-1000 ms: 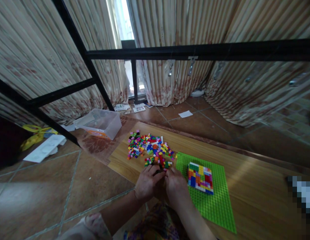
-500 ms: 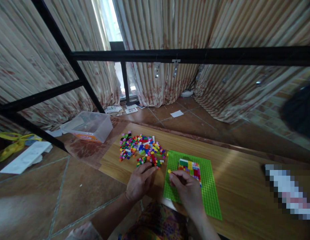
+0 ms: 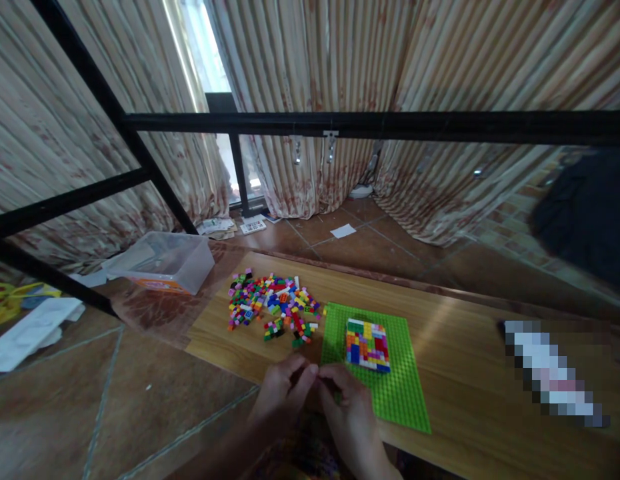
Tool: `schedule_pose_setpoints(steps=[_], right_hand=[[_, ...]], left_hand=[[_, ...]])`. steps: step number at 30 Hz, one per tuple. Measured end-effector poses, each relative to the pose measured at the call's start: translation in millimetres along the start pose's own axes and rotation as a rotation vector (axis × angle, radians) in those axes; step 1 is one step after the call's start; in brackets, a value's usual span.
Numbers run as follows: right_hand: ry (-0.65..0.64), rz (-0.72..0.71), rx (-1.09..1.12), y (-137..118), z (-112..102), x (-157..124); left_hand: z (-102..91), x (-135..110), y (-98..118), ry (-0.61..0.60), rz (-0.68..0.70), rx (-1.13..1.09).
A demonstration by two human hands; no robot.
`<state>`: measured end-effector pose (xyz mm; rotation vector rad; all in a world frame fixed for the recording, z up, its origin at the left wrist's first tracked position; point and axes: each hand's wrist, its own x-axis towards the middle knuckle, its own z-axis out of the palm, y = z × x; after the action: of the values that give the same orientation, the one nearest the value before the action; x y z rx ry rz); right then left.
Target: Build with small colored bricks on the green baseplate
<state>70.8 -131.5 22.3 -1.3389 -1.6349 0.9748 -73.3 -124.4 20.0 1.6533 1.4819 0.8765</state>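
Note:
My left hand [image 3: 283, 393] and my right hand [image 3: 347, 407] meet fingertip to fingertip at the near edge of a wooden board [image 3: 465, 373]. Both are pinched together; whatever they hold is too small to see. Just beyond them lies a green baseplate [image 3: 403, 393] bearing a block of many-coloured bricks [image 3: 367, 345]. A loose pile of small coloured bricks [image 3: 273, 307] is spread on the board to the left of the plate.
A clear plastic tub [image 3: 165, 260] stands on the tiled floor at the left. Black metal bars [image 3: 340, 125] cross in front of striped curtains. White papers [image 3: 25, 330] lie at far left, and a dark bundle [image 3: 585, 213] at right.
My right hand has come back from the baseplate's left edge, where it held a small yellow brick, and has joined my left hand near the board's front edge. The view has shifted.

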Motion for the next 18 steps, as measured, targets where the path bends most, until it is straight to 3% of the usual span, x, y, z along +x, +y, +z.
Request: schedule_pose_setpoints(steps=[12,15,18], right_hand=[[-0.079,-0.036,0.016,6,-18,-23],[-0.058,-0.046,0.043,8,-25,-26],[0.050,0.023,0.116,16,-31,-28]], left_hand=[[29.8,-8,-20,-0.251,-0.395,-0.583],[27.0,-5,-14,-0.317,-0.433,-0.586],[16.0,2,-2,-0.254,-0.340,-0.447]])
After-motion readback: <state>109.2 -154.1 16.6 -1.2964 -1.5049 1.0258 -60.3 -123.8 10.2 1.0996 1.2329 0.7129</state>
